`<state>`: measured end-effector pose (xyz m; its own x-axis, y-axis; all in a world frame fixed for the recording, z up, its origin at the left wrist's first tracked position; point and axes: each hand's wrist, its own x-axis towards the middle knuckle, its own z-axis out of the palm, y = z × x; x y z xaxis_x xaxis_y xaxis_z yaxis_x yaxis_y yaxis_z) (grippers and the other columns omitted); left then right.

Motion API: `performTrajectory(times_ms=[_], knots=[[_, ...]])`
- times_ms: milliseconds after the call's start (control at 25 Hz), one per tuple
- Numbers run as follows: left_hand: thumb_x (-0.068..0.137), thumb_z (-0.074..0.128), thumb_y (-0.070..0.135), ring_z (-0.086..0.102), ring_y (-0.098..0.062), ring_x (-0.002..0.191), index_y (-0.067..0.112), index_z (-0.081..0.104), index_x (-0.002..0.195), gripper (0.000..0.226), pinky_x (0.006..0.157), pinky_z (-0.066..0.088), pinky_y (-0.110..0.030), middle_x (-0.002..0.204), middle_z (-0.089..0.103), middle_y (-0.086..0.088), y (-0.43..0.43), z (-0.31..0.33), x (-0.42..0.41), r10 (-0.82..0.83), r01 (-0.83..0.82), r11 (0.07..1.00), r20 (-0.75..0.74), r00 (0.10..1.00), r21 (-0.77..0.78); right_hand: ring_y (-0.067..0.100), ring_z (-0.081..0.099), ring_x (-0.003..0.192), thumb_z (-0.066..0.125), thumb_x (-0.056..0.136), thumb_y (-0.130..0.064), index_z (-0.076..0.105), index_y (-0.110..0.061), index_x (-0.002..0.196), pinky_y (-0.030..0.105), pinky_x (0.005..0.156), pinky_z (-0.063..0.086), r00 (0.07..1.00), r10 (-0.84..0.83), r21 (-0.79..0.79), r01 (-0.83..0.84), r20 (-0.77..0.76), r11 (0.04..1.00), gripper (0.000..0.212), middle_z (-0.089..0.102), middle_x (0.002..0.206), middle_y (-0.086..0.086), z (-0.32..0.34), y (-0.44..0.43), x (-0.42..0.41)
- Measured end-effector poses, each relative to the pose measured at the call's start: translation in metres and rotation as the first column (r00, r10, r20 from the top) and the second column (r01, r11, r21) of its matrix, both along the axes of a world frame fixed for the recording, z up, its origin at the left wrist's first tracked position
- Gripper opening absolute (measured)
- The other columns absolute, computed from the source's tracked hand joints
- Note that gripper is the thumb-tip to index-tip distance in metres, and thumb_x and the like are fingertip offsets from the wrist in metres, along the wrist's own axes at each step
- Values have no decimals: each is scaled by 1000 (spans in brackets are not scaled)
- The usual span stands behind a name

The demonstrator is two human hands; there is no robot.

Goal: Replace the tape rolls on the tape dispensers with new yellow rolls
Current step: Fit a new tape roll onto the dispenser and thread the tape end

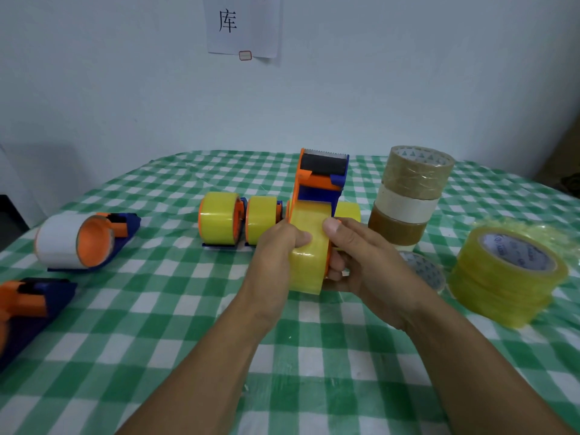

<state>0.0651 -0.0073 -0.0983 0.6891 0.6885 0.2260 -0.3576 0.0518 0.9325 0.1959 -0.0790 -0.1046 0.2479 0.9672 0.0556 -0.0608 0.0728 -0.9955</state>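
Step in hand: seating a new yellow roll (309, 246) on the hub of the held dispenser (320, 183), by my reading.
Left hand (276, 249): clenched round the yellow roll's left side, thumb on the tape band.
Right hand (361, 259): grasping the held dispenser from the right, thumb pressing on top of the roll, fingers curled under.
Where the roll is: raised above the surface (157, 309) between both hands, under the dispenser's blue and orange head. Whether it is pushed fully home cannot be told.
Progress: two loaded dispensers (219, 219) stand just behind, and a third yellow one peeks out past the right thumb. The white-roll dispenser (72, 240) and a bare dispenser (28, 306) at far left are not yet done.
Supplies: a yellow stack (508, 277) at right, and used rolls (411, 196) piled beside it.
Risk, skewed seat: uneven push from the two thumbs could cock the roll on the hub, so it jams or runs off-line.
Risk, wrong direction: if the roll is on backwards, the sticky side will face the wrong way at the roller.
Risk, blade: the serrated edge (326, 153) points away at the top. A slip while threading could bring fingers onto it.
Risk, knock-over: the hands work just in front of the loaded dispensers, so a forward shove could topple them.
Risk, lost end: clear yellow film hides its free edge, and pressing thumbs may stick it down flat.
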Motion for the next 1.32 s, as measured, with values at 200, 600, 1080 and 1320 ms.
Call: performTrajectory(times_ms=[200,600,1080,1320], knots=[[94,33,8,67,-20,71,24,78,62,57,75,53,-40,69,71,-4,-2,2,0,33,-31,996,22,999,-89,20,61,124,88,65,-30,51,-25,139,57,101,52,982,-15,122,-9,186,992,83,64,132,-4,2,-2,6],[84,45,22,67,-29,77,22,78,74,35,72,54,-47,80,70,-12,4,-6,4,60,-55,995,53,997,-89,20,68,101,79,78,-31,52,-33,135,33,75,55,988,-23,141,1,155,990,62,67,124,-6,2,-3,0],[98,38,19,70,-26,78,19,79,76,47,76,57,-43,81,73,-13,3,-5,6,87,-88,992,-10,996,-89,5,61,120,82,79,-25,51,-40,131,24,87,55,951,-55,245,-21,303,969,62,63,127,-17,5,-9,-6],[80,56,44,63,-34,112,8,70,106,47,101,46,-52,107,69,-10,6,-4,6,175,-178,982,-57,983,-60,16,55,124,71,84,-40,72,-33,115,45,97,51,646,-489,502,183,587,845,32,58,126,-7,4,-6,-15]])
